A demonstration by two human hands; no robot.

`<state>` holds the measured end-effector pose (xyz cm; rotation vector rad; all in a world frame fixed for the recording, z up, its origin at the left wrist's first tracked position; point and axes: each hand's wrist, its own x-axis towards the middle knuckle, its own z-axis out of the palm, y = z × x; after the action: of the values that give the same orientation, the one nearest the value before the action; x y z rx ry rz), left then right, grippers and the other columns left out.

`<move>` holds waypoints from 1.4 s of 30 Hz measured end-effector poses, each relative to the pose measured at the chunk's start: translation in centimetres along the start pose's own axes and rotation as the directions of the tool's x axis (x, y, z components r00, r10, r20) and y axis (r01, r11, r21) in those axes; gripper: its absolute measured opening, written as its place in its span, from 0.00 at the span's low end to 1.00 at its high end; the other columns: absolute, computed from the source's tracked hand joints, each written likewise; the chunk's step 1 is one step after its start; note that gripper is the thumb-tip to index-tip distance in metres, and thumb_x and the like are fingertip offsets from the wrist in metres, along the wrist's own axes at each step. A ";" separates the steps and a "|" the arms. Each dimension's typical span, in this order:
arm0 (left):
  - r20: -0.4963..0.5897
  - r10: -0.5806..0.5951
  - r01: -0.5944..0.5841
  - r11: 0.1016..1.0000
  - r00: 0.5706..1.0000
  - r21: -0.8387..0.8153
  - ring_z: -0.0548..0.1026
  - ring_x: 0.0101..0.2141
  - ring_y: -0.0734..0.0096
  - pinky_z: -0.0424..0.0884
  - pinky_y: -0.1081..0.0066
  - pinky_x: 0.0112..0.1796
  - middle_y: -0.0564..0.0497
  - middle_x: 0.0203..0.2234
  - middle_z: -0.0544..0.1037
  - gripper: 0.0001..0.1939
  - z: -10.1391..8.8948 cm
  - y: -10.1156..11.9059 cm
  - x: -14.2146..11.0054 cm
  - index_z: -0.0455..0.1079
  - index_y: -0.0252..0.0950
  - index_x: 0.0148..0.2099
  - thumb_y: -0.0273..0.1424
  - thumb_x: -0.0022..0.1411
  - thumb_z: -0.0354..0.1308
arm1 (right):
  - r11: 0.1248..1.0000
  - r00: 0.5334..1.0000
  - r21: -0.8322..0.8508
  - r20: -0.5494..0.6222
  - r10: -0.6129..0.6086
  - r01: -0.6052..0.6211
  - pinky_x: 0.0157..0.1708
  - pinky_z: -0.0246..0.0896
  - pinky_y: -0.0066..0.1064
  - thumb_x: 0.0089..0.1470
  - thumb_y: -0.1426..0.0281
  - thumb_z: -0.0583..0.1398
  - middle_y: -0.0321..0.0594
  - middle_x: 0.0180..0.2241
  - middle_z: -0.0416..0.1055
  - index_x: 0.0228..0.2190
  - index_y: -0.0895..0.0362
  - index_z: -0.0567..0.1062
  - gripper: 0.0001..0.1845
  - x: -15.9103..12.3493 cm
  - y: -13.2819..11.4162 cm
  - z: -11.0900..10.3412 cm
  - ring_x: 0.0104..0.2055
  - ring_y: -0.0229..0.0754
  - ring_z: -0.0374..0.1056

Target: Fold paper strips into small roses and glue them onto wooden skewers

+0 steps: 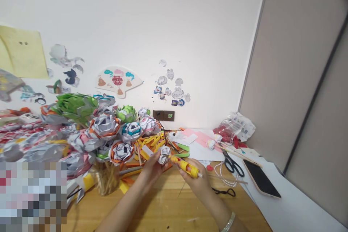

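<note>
A small white paper flower (pixel 164 154) is held in the fingers of my left hand (pixel 152 168), over the front of the wooden table. My right hand (pixel 196 177) is wrapped round a yellow glue gun (pixel 187 167), with its nozzle pointing left at the flower. Nozzle and flower meet or nearly meet; I cannot tell whether they touch. My right fingers partly hide the glue gun's handle. Just behind my hands lie yellow and orange paper strips (pixel 149 141).
Many folded paper flowers (pixel 106 126) crowd the left, some in a clear vase (pixel 106 181). On the right are black scissors (pixel 233 164), a phone (pixel 261 177), a string of beads (pixel 224 175), white sheets and a plastic bag (pixel 237 126). A black cord (pixel 163 127) runs from the wall socket (pixel 163 115).
</note>
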<state>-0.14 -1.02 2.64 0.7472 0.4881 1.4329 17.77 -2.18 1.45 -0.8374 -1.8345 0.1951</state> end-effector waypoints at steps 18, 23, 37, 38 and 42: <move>-0.056 -0.007 0.012 0.995 0.998 0.096 0.72 0.24 0.75 0.65 0.78 0.25 0.51 0.24 0.76 0.12 -0.1 -0.3 0.3 0.73 0.33 0.34 0.34 0.48 0.65 | 0.995 1.000 -0.101 -0.018 -0.011 0.009 0.28 0.56 0.29 0.51 0.63 0.58 0.36 0.23 0.67 0.23 0.56 0.70 0.11 0.1 0.2 -0.1 0.27 0.40 0.63; -0.063 -0.009 0.016 0.994 0.998 0.106 0.71 0.24 0.75 0.64 0.78 0.24 0.51 0.24 0.76 0.12 0.0 -0.3 0.2 0.73 0.33 0.34 0.35 0.48 0.65 | 0.986 0.999 -0.164 -0.034 -0.024 0.018 0.27 0.55 0.29 0.51 0.62 0.58 0.36 0.22 0.67 0.23 0.56 0.71 0.11 0.1 0.4 0.0 0.27 0.40 0.63; -0.098 -0.009 0.024 0.988 0.995 0.154 0.69 0.21 0.76 0.61 0.79 0.21 0.53 0.20 0.74 0.15 -0.7 -0.5 0.9 0.73 0.33 0.33 0.38 0.46 0.66 | 0.970 0.998 -0.242 -0.060 -0.018 0.003 0.26 0.54 0.28 0.50 0.63 0.58 0.35 0.21 0.65 0.20 0.55 0.68 0.12 0.2 0.2 -0.1 0.26 0.40 0.62; -0.100 -0.006 0.022 0.987 0.995 0.157 0.70 0.21 0.76 0.60 0.79 0.20 0.53 0.20 0.74 0.14 -0.7 -0.5 0.9 0.73 0.33 0.33 0.38 0.46 0.66 | 0.969 0.998 -0.246 -0.064 -0.021 0.005 0.26 0.54 0.28 0.49 0.63 0.58 0.35 0.20 0.65 0.19 0.55 0.68 0.12 0.2 0.1 -0.1 0.25 0.40 0.62; -0.101 0.004 0.013 0.986 0.995 0.165 0.70 0.21 0.75 0.59 0.78 0.21 0.53 0.21 0.75 0.14 -0.6 -0.4 0.8 0.73 0.33 0.33 0.37 0.46 0.66 | 0.970 0.997 -0.242 -0.070 -0.025 0.007 0.25 0.53 0.28 0.48 0.64 0.58 0.34 0.20 0.66 0.19 0.55 0.68 0.11 0.3 0.0 -0.2 0.25 0.39 0.63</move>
<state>-0.15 -0.17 2.04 0.8077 0.6933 1.4429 17.92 -2.05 1.73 -0.9845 -1.8180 -0.0706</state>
